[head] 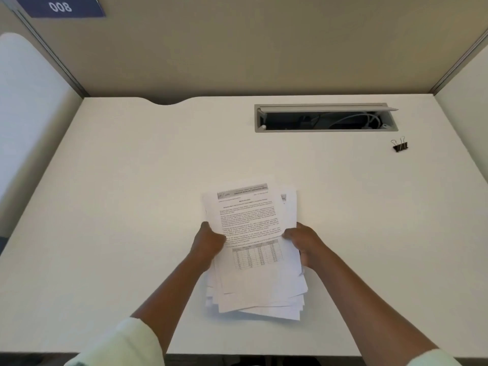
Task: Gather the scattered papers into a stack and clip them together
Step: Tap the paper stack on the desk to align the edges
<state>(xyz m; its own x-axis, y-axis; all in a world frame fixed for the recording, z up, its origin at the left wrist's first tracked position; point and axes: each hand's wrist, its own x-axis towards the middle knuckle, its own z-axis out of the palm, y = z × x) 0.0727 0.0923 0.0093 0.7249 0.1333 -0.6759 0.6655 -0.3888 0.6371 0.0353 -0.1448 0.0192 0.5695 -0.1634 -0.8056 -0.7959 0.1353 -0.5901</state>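
A loose stack of printed papers (253, 249) is held above the middle of the white desk (132, 180), its sheets fanned and uneven at the near end. My left hand (208, 243) grips the stack's left edge, thumb on top. On the opposite edge, my right hand (303, 243) holds the stack the same way. The top sheet shows text and a table. A black binder clip (400, 145) lies on the desk far to the right, well apart from both hands.
An open cable tray (326, 118) with wires is recessed into the desk at the back right. Beige partition walls (237, 48) enclose the desk on three sides. A blue label (60, 7) reads 008 at the upper left.
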